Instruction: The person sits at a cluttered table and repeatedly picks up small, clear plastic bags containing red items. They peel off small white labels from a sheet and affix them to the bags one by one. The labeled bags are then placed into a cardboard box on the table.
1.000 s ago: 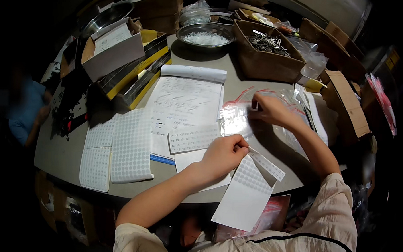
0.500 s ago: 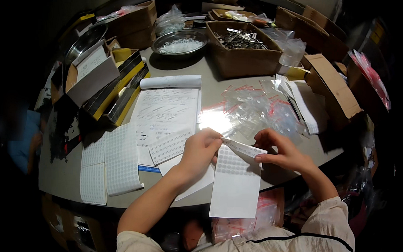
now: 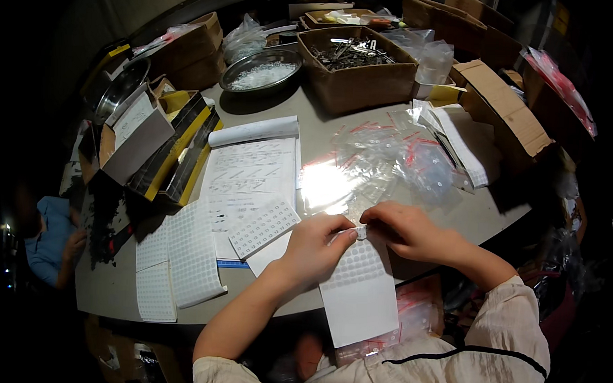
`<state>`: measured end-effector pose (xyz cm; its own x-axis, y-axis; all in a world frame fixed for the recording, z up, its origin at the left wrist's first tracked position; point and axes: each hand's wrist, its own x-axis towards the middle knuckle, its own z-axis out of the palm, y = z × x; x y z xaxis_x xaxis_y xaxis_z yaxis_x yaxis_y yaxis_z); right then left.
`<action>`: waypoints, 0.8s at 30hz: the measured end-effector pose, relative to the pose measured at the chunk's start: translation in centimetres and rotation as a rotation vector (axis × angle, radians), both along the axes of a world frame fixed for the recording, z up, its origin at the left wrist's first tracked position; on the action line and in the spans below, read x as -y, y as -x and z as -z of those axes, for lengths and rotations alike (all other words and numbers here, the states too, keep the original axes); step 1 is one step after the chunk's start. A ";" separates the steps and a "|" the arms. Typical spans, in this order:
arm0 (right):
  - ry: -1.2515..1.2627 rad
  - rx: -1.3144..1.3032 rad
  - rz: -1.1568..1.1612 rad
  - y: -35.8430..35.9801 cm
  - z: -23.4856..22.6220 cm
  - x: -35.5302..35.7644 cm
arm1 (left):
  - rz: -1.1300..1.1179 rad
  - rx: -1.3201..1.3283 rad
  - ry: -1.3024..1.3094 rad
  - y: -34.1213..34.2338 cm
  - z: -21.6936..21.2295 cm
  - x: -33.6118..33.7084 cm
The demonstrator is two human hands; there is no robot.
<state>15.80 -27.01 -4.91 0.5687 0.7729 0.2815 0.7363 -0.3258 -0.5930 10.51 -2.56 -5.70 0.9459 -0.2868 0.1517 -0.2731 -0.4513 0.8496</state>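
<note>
My left hand [image 3: 316, 246] and my right hand [image 3: 400, 228] meet at the near edge of the round grey table [image 3: 322, 134]. Both pinch the top end of a long white sheet of small round dots [image 3: 360, 295], which hangs over the table edge toward my lap. A small clear piece sits between the fingertips of both hands. Just beyond my hands lies a pile of small clear zip bags with red strips [image 3: 382, 164].
An open notebook [image 3: 250, 172] and more dotted sheets [image 3: 183, 255] lie to the left. A cardboard box of metal parts [image 3: 355, 65], a metal bowl [image 3: 260, 72] and other boxes [image 3: 505, 107] ring the far side. Another person in blue [image 3: 48, 240] sits at far left.
My right hand came back from the bags near the table's right side to meet my left hand. The dotted sheet shifted from my left hand alone to both hands at the table edge.
</note>
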 end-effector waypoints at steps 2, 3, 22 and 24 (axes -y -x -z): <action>0.023 0.154 -0.024 0.0 -0.3 -0.8 | -0.026 0.031 0.000 0.2 -0.3 0.1; 0.032 0.196 -0.041 0.1 -0.6 -1.1 | -0.039 0.046 0.001 0.3 -0.4 0.2; -0.013 0.616 -0.297 -1.7 -2.1 -0.5 | -0.061 -0.180 0.126 0.4 -1.0 -0.1; 0.028 0.453 -0.163 -4.4 -2.2 -0.7 | -0.079 -0.176 0.123 0.4 -1.0 -0.2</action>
<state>20.16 -26.29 -2.69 0.2641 0.8528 0.4506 0.9615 -0.1958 -0.1929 10.16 -2.38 -4.69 0.9797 -0.2003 0.0115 -0.0836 -0.3557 0.9309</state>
